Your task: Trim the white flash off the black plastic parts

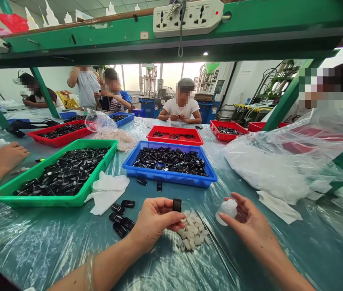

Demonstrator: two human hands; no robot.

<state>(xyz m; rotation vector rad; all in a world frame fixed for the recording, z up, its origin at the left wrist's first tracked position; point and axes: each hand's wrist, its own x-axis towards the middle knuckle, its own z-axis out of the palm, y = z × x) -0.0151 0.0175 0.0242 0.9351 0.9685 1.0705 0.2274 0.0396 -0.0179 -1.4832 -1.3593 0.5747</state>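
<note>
My left hand pinches a small black plastic piece between thumb and fingertips. It is held just above a heap of small whitish pieces. To the right, my right hand curls its thumb and fingers around a small translucent white bottle, low over the table. Metal tweezers lie between the heap and my right hand. Several glossy black pieces rest on the sheet left of my left hand.
A blue tray and a green tray, full of black pieces, stand ahead. A white cloth lies between them. Red trays sit farther back. Clear plastic bags bulge at right. A co-worker's hand is at left. A green shelf spans overhead.
</note>
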